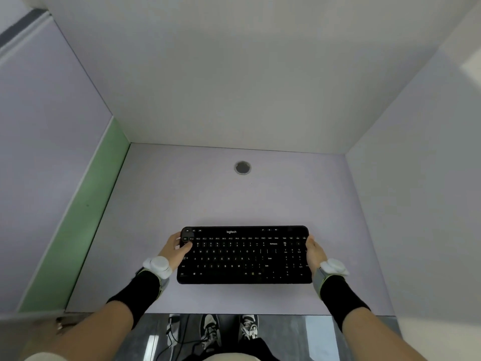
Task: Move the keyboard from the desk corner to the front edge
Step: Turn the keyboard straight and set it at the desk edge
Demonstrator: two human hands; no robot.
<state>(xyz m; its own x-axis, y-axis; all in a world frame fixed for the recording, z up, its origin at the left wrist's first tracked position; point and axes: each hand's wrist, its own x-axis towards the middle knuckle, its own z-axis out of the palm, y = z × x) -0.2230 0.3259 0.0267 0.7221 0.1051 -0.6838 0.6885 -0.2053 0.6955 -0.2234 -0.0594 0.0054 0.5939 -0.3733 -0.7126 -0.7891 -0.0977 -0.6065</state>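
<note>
A black keyboard point(244, 255) lies square to me over the near middle of the pale lilac desk point(221, 194), a short way back from the front edge. My left hand point(175, 250) grips its left end, thumb on the top-left keys. My right hand point(315, 252) grips its right end. Both wrists wear white sensor pucks and black bands. I cannot tell whether the keyboard rests on the desk or is held just above it.
A round grey cable grommet point(242, 167) sits in the desk near the back wall. Partition walls close the desk in at the left, back and right, with a green strip point(86, 212) along the left side. Below the front edge are my shoes and cables on the floor.
</note>
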